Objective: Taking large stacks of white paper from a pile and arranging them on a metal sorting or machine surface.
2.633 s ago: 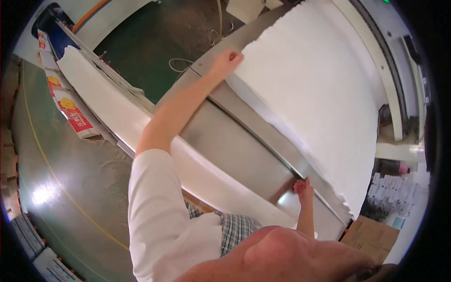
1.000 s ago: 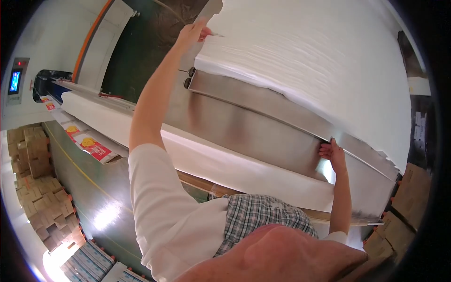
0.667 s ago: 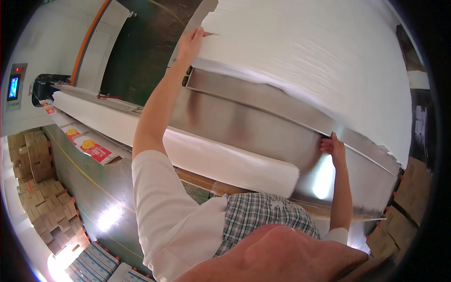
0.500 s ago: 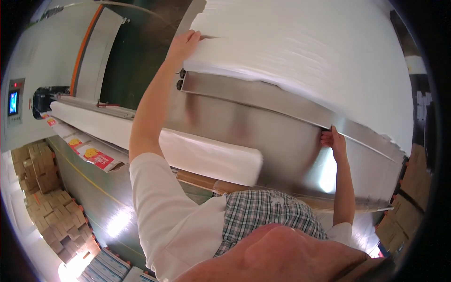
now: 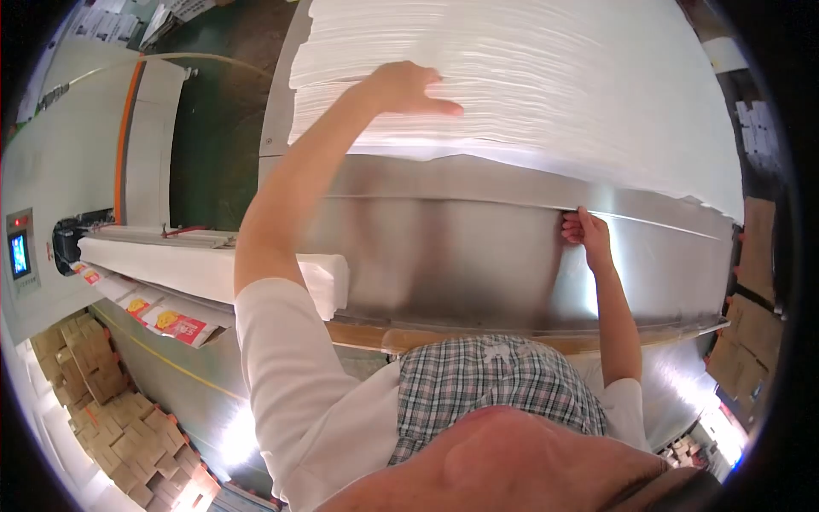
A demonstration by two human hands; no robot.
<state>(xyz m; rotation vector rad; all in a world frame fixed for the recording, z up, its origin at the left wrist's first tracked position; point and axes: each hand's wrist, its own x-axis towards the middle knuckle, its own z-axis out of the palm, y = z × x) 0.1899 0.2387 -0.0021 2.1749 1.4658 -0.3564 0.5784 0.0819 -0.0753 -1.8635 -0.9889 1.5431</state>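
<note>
A wide stack of thin white sheets (image 5: 546, 102) lies on the metal table, its layered edges facing me. Over the near left part of that stack is my left hand (image 5: 414, 90), open, thumb and fingers apart, with nothing held. Along the stack's near side runs a long metal strip (image 5: 461, 181). My right hand (image 5: 587, 232) is closed at the strip's near edge, its fingers curled under and one fingertip on top. A long white bundle of sheets (image 5: 171, 266) lies to the left in a narrow channel, partly hidden behind my left forearm.
The bare steel tabletop (image 5: 461, 256) spans the space before me, with a brown front edge (image 5: 363, 335). A machine with a small lit screen (image 5: 19, 254) stands at left. Printed red and white packaging (image 5: 179, 324) hangs below the channel. Cardboard boxes (image 5: 119, 439) are piled at lower left.
My left hand has left the stack's left edge, moved right and opened. The white bundle's end has slid left along the channel. My right hand stays at the metal strip.
</note>
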